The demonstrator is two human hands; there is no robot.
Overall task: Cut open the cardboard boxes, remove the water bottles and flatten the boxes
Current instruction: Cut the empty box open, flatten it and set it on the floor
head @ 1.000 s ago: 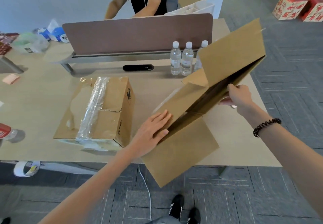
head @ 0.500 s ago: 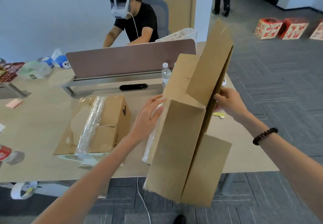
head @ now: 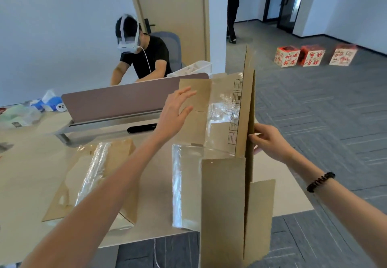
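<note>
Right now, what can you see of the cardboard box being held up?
The cardboard box is plain brown board, folded nearly flat and held upright on edge over the near corner of the table. Its flaps stand open; shiny clear tape clings to its panels, and one panel carries small printed symbols. The right hand pinches its right edge; the left hand, fingers spread, is at an upper flap; contact is unclear.

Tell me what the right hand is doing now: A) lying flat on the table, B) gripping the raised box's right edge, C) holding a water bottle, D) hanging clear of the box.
B: the right hand curls its fingers round the right edge of the upright cardboard box; the left hand is spread open.
</note>
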